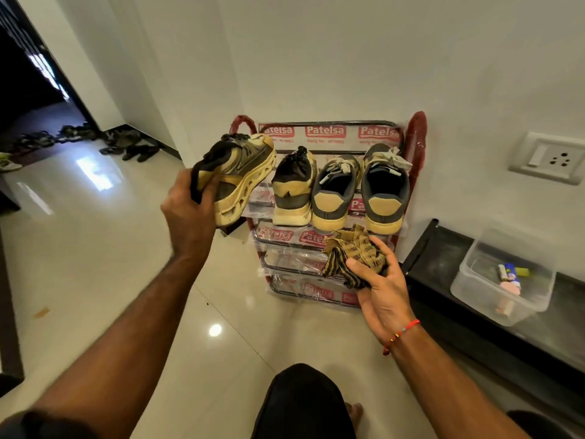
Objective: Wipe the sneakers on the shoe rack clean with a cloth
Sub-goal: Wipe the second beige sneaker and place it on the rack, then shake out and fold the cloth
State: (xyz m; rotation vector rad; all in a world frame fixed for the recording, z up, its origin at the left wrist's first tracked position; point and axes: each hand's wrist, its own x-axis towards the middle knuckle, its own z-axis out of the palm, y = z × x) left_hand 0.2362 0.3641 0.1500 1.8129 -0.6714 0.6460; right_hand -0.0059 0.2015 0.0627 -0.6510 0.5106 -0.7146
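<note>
My left hand (pixel 190 204) grips a dirty yellow and grey sneaker (pixel 243 172) by its heel, holding it tilted on its side in the air left of the shoe rack (pixel 414 137). Its mate (pixel 294 188) stands on the rack's top shelf with the heel toward me. Beside it sits a grey and tan pair (pixel 335 191) (pixel 384 188), heels toward me as well. My right hand (pixel 376 280) holds a crumpled yellow and black patterned cloth (pixel 351 251) in front of the rack's middle shelves, just below the right-hand pair.
The rack has red side frames and plastic-wrapped shelves against a white wall. A black bench (pixel 443 261) at right carries a clear plastic box (pixel 506 274) with small items. Sandals (pixel 133 147) lie along the doorway at left. My knee (pixel 304 403) is below centre on the glossy tiled floor.
</note>
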